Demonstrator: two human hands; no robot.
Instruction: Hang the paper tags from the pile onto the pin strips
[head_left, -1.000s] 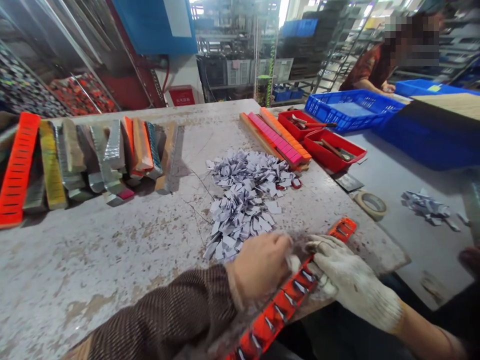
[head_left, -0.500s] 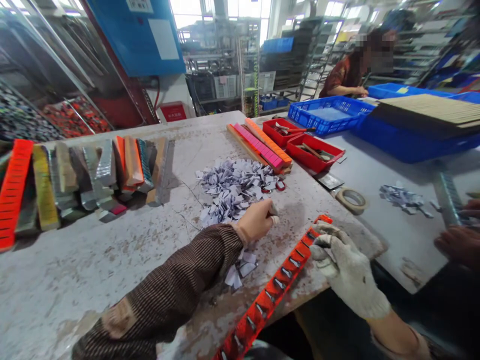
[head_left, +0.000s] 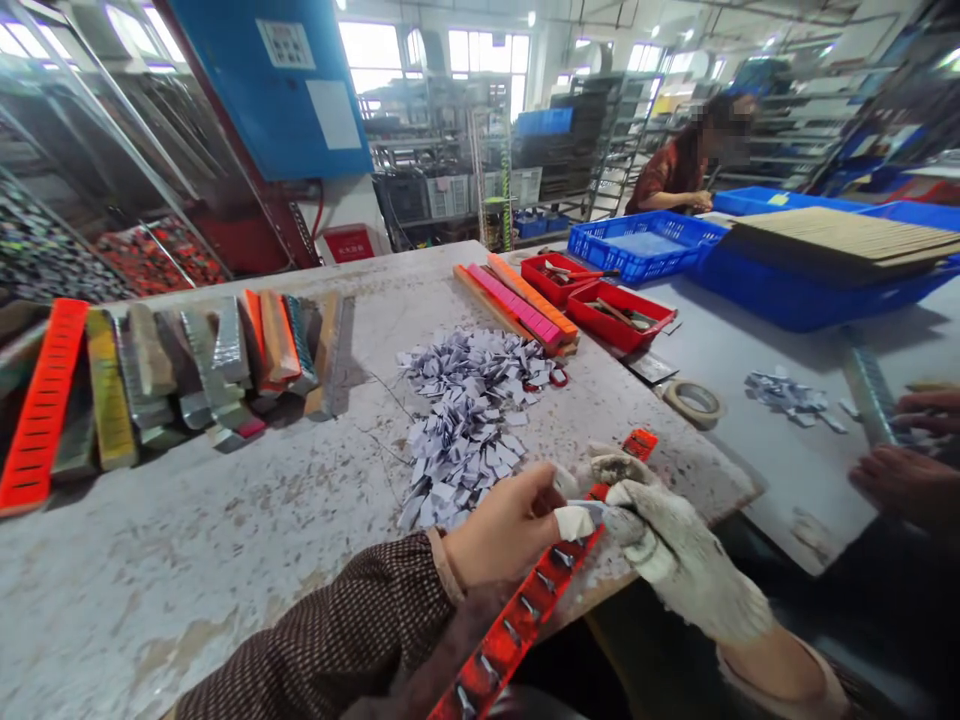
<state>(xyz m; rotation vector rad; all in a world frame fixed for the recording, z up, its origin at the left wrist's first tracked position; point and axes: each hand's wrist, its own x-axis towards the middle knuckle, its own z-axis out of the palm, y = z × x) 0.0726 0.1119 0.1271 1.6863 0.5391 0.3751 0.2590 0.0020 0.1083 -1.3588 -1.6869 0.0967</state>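
An orange slotted strip point(head_left: 517, 615) slants up from the bottom edge, with small metal pieces standing in a row of its slots. My left hand point(head_left: 506, 525), bare with white wraps on the fingertips, pinches over the strip's upper part. My right hand point(head_left: 679, 545), in a soiled white glove, is closed there too, its fingers against the left fingertips. Between them shows a small pale piece point(head_left: 590, 508), too small to name; which hand grips it I cannot tell. Beyond my left hand lies a heap of small white paper slips point(head_left: 469, 400).
Red-handled scissors point(head_left: 559, 377) poke from the heap. Behind are pink and orange strips point(head_left: 517, 300) and red trays point(head_left: 622, 318). Slotted bars point(head_left: 172, 370) line the left. Tape point(head_left: 694, 400) and blue crates point(head_left: 645, 240) are right. A co-worker's hands point(head_left: 911, 470) work at far right.
My left hand has come from beside the paper heap toward me and right, meeting my right hand over the strip. A pale piece now shows between them. The view has tilted up slightly.
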